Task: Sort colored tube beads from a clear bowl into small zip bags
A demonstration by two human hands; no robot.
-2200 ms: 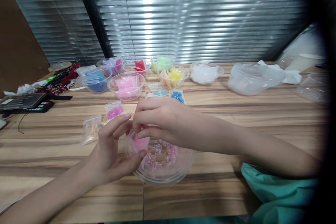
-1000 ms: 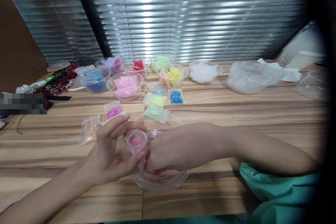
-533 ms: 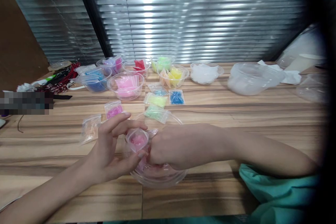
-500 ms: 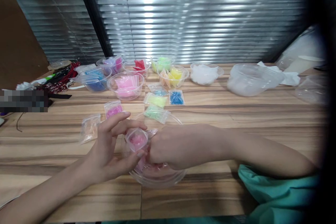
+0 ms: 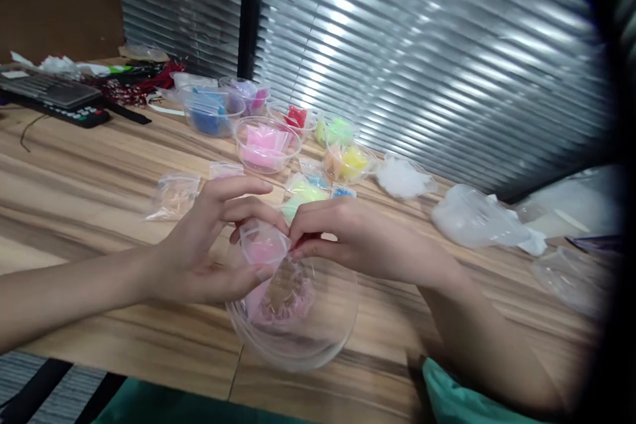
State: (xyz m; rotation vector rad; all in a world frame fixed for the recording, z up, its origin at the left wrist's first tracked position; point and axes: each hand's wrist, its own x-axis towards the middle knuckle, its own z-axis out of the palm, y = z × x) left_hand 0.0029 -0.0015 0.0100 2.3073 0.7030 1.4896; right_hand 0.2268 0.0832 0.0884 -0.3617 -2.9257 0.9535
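Note:
My left hand [image 5: 213,245] holds a small clear cup [image 5: 263,243] with pink contents between thumb and fingers, over a large clear round bowl [image 5: 322,344]. The fingers of my right hand [image 5: 332,228] are pinched together at the cup's right edge; the pinched piece is too small to name. Below the hands, inside the bowl, lies an open clear bag with pink pieces [image 5: 291,298]. Just behind are small bags of yellow-green beads [image 5: 304,193] and a blue bag [image 5: 342,192].
Behind stand clear bowls with blue [image 5: 207,112], pink [image 5: 267,146], red [image 5: 297,116] and yellow packets [image 5: 354,160]. White material [image 5: 403,177] and stacked clear bowls [image 5: 464,215] are to the right. A peach bag [image 5: 175,195] lies left, near a black keyed device [image 5: 74,109].
The view has tilted and shifted. My right hand has come up out of the bowl to the small cup's edge, uncovering the pink bag. My left hand still holds the cup.

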